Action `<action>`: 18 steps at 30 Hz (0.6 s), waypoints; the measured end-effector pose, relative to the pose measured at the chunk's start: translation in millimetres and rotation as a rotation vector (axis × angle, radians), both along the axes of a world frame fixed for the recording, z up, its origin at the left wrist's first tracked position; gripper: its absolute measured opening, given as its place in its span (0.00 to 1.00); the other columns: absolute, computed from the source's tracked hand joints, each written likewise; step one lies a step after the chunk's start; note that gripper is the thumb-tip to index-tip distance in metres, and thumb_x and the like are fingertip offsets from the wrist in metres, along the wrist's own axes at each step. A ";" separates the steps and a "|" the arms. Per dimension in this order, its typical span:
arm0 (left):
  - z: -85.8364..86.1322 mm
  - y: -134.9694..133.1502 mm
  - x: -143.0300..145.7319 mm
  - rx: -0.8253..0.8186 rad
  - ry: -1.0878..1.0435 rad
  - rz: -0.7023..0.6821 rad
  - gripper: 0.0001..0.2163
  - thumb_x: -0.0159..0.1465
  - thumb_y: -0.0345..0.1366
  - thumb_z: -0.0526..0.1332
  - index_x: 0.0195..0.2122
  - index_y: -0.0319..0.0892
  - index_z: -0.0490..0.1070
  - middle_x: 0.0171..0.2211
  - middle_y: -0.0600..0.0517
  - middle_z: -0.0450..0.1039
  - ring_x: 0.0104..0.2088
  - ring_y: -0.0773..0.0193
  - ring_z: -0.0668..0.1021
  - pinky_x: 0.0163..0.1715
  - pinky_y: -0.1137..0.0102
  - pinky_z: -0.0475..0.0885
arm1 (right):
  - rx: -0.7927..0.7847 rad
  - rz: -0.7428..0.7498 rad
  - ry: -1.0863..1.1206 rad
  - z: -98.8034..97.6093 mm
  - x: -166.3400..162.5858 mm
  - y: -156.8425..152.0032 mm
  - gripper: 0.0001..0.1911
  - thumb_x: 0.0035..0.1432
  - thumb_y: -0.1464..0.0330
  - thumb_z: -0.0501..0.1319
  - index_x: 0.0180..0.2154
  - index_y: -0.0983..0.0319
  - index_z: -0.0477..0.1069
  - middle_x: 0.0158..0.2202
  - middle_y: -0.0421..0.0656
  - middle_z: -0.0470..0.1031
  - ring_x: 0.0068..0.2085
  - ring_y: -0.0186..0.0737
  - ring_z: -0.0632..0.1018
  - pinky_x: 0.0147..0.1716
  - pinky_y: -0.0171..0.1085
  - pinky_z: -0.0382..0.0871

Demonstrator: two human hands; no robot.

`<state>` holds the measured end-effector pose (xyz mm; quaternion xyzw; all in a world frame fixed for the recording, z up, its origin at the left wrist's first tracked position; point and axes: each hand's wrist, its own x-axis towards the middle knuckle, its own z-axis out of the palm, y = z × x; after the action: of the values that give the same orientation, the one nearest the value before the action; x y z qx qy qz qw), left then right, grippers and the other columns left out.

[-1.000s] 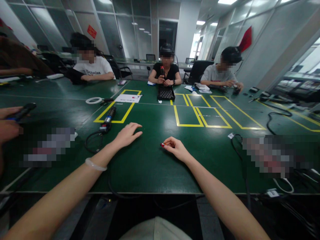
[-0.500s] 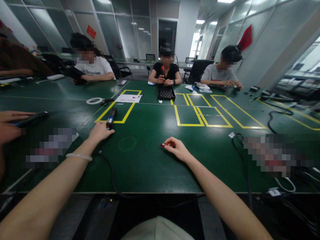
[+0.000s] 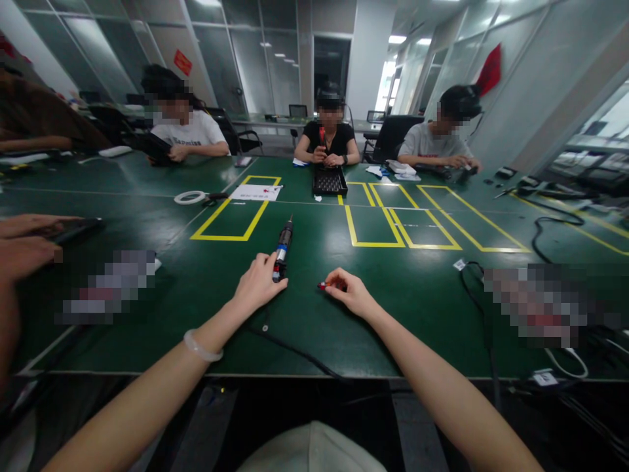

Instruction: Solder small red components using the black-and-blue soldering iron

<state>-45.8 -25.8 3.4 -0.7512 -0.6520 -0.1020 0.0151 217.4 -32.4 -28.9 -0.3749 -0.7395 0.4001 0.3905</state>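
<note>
Since the earlier frame, the electric screwdriver [image 3: 284,244] has moved rightward, out of the left-hand yellow tape rectangle [image 3: 222,238] to a place near the middle of the surface [image 3: 314,344], and the left hand [image 3: 255,280] has travelled with it. The right hand [image 3: 351,292] has stayed nearly where it was.

A black cord [image 3: 307,356] crosses between the forearms toward the near edge. Beyond the screwdriver lie a white sheet of paper [image 3: 256,193] and a coil of white cable [image 3: 190,197]; further off, a black tray [image 3: 329,181] sits before a co-worker in black. Blurred-out patches cover things at both sides.

The left forearm, with a pale bracelet [image 3: 202,347] at the wrist, reaches forward and inward; its thumb and fingers close round the screwdriver's near end, the bit pointing away. Whether the tool touches the surface I cannot tell. The right forearm slants in from the right, palm turned inward, fingers curled, thumb and fingertips pinching a small red piece [image 3: 322,286].
</note>
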 end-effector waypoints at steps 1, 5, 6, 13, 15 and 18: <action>0.0 -3.6 11.1 0.003 -0.009 -0.023 0.31 0.59 0.49 0.58 0.61 0.43 0.56 0.52 0.42 0.61 0.48 0.50 0.72 0.39 0.63 0.72 | 0.025 -0.003 -0.019 0.9 0.0 -0.7 0.06 0.57 0.66 0.61 0.36 0.61 0.69 0.30 0.38 0.69 0.28 0.32 0.67 0.30 0.33 0.61; -0.6 -14.3 46.4 -0.002 -0.052 -0.116 0.30 0.59 0.47 0.60 0.61 0.44 0.55 0.50 0.43 0.62 0.48 0.52 0.71 0.39 0.64 0.71 | 0.116 -0.024 -0.051 2.0 0.3 -1.2 0.03 0.59 0.68 0.60 0.35 0.61 0.69 0.32 0.39 0.69 0.30 0.33 0.68 0.31 0.33 0.62; -0.9 -16.3 53.1 -0.001 -0.061 -0.139 0.29 0.59 0.46 0.60 0.60 0.45 0.55 0.50 0.43 0.62 0.48 0.52 0.71 0.40 0.64 0.71 | 0.137 -0.033 -0.061 1.6 0.5 -0.8 0.03 0.59 0.68 0.59 0.36 0.61 0.68 0.32 0.39 0.69 0.31 0.34 0.68 0.32 0.33 0.62; -0.5 -25.4 79.4 0.005 -0.096 -0.209 0.28 0.59 0.44 0.60 0.59 0.45 0.57 0.48 0.43 0.63 0.48 0.52 0.71 0.38 0.65 0.71 | 0.238 -0.062 -0.174 -0.8 0.5 0.0 0.01 0.60 0.70 0.58 0.36 0.60 0.68 0.34 0.41 0.68 0.32 0.36 0.69 0.34 0.34 0.63; 0.2 -26.3 81.5 -0.002 -0.095 -0.213 0.28 0.59 0.44 0.60 0.59 0.46 0.57 0.48 0.43 0.63 0.48 0.52 0.71 0.37 0.64 0.72 | 0.254 -0.064 -0.223 -0.7 -0.3 -0.8 0.01 0.60 0.71 0.58 0.36 0.60 0.69 0.34 0.41 0.67 0.33 0.36 0.69 0.35 0.35 0.63; 0.2 -26.7 82.1 -0.007 -0.090 -0.213 0.28 0.59 0.44 0.59 0.60 0.46 0.56 0.49 0.43 0.63 0.48 0.51 0.71 0.37 0.64 0.71 | 0.267 -0.076 -0.263 -1.2 -1.1 -0.9 0.02 0.60 0.71 0.59 0.36 0.60 0.70 0.36 0.42 0.67 0.36 0.38 0.70 0.37 0.35 0.63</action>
<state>36.3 -52.5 3.6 -0.8108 -0.5691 -0.1341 -0.0278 216.4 -33.3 -30.0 -0.3966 -0.8159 0.2309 0.3516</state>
